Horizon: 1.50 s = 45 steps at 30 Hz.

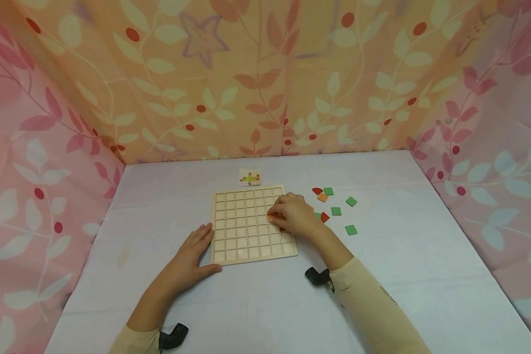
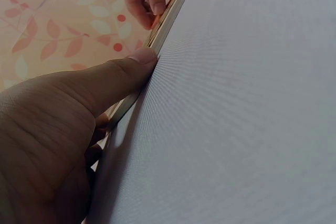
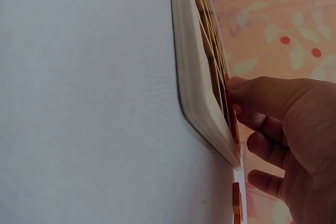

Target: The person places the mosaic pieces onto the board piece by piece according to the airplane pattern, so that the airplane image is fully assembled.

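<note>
A wooden grid board [image 1: 249,258] with square cells lies on the table. My left hand [image 1: 190,253] rests against its left side, fingers stretched along the edge and the thumb at the near left corner. In the left wrist view the thumb [image 2: 126,72] touches the board's rim. Over the board's right part, my right hand [image 1: 297,216] pinches a small orange tile [image 1: 270,217] low over the cells. A red piece [image 1: 282,229] sits on the board, partly hidden under that hand. In the right wrist view a red piece [image 3: 231,114] shows just below the thumb.
Right of the board lie several loose pieces: green squares [image 1: 351,230], red rounded pieces [image 1: 317,191] and an orange square [image 1: 322,197]. A small picture card [image 1: 250,177] with a coloured pattern lies behind the board. Patterned cloth [image 1: 256,78] walls the table's back and sides.
</note>
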Each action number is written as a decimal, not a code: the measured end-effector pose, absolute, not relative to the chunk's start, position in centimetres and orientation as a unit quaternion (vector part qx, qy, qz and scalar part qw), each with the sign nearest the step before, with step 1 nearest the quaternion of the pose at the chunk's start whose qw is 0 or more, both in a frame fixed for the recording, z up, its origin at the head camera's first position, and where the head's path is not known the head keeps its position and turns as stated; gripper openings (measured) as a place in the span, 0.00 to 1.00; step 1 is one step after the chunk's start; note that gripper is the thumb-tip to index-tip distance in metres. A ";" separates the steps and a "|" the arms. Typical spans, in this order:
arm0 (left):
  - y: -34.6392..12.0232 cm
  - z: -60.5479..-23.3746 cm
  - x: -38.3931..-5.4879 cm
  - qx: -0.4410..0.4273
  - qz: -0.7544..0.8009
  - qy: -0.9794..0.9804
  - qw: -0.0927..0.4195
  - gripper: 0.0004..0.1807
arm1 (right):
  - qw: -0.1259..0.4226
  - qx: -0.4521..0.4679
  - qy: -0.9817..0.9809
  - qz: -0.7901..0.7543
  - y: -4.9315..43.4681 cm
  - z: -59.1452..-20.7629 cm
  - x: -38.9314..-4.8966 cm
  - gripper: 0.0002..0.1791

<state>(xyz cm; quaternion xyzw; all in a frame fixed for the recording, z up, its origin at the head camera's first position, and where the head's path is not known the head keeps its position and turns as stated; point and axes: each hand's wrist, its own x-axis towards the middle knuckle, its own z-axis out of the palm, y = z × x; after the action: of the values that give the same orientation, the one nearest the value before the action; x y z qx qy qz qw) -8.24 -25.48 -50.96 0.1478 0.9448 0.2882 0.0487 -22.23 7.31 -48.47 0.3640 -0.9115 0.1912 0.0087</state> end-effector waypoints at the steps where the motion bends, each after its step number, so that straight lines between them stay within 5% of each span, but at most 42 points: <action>1: -25.5 -51.0 -8.3 0.147 0.289 0.945 0.049 0.60 | 0.009 0.365 -0.911 0.192 7.3 -48.5 -22.3 0.10; 35: -25.4 -51.3 -8.1 0.151 0.287 0.945 0.043 0.59 | -0.014 0.363 -0.914 0.182 7.4 -48.1 -22.2 0.14; 45: -25.5 -51.3 -8.2 0.152 0.283 0.946 0.037 0.59 | 0.030 0.299 -0.926 0.226 12.5 -42.7 -23.2 0.16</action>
<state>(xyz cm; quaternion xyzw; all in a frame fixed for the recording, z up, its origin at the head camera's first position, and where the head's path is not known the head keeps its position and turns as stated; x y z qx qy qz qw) -8.19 -25.47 -51.33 0.1520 0.9464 0.2825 0.0369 -23.18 12.53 -42.74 0.2994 -0.9264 0.2264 0.0297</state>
